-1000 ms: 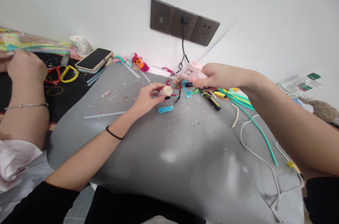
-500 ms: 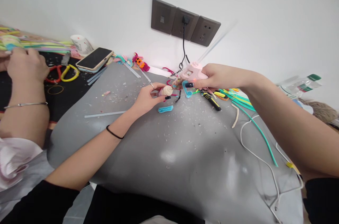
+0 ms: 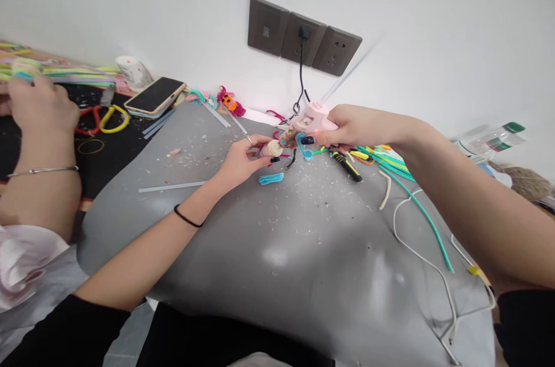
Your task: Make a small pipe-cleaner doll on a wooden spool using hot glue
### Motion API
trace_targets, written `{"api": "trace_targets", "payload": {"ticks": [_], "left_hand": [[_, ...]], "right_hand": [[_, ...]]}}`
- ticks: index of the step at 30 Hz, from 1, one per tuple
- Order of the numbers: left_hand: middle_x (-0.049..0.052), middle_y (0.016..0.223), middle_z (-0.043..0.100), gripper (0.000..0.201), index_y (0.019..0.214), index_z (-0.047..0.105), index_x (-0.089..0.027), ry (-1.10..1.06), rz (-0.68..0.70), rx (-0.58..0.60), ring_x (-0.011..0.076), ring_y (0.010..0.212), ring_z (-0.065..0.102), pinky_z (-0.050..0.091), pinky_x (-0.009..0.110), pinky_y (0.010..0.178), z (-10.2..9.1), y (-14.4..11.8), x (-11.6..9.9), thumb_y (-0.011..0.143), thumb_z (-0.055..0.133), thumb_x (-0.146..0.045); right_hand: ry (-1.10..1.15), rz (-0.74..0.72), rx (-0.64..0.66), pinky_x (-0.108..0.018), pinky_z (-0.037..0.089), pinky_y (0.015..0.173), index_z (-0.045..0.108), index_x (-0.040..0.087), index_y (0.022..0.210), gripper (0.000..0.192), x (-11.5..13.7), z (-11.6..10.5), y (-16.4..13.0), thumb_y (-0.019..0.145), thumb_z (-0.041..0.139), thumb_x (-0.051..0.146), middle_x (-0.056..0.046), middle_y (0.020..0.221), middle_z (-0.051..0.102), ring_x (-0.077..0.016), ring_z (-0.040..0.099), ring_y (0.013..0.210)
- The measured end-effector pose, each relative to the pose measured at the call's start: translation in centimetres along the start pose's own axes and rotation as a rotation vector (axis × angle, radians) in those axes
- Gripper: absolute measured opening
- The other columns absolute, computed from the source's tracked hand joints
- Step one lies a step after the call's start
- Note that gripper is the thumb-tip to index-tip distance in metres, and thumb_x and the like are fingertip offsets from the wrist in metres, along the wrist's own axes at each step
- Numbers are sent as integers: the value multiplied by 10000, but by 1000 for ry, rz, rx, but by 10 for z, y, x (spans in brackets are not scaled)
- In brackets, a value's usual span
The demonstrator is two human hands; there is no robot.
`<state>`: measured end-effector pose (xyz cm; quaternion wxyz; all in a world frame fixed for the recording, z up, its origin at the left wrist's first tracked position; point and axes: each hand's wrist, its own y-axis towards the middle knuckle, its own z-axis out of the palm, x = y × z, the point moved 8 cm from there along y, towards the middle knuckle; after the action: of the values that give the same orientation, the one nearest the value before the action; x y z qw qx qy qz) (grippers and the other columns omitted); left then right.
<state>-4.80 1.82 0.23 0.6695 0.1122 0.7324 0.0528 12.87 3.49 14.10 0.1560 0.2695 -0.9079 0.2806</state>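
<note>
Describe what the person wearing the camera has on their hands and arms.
Both forearms are bare, with black sleeves pushed up near the elbows. The left hand has a thin ring on one finger, dark polish on the nails, and a thin black band around the wrist. The right hand shows dark nail polish too; no ring or band is visible on it.

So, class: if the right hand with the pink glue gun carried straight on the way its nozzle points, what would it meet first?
Most likely the small cream piece held in the left hand, just ahead of the glue gun in the right hand; depth is unclear.
</note>
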Motion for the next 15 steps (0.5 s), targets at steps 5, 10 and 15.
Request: {"api": "trace_targets", "payload": {"ticks": [5,10,15], "left_hand": [[91,1163,770,415,1085,747,-207,6,2,-3,273,1114,683,565,437,976,0,0,1,714,822,-377],[93,1162,769,410,1081,748,-206,7,4,3,274,1112,683,564,445,981,0,0,1,714,821,-375],[92,1159,772,414,1085,750,-211,8,6,-3,273,1108,688,569,434,967,0,0,1,716,825,-385]], "right_hand": [[-10,5,-10,-289,326,511,458,224,664,500,4,-1,-2,910,629,624,25,608,419,-128,425,564],[7,2,3,-297,334,511,492,227,687,474,4,-1,-2,897,645,623,23,608,433,-136,434,558],[28,-7,14,-293,341,507,493,227,683,471,3,1,1,899,649,616,23,601,449,-135,441,552]]}}
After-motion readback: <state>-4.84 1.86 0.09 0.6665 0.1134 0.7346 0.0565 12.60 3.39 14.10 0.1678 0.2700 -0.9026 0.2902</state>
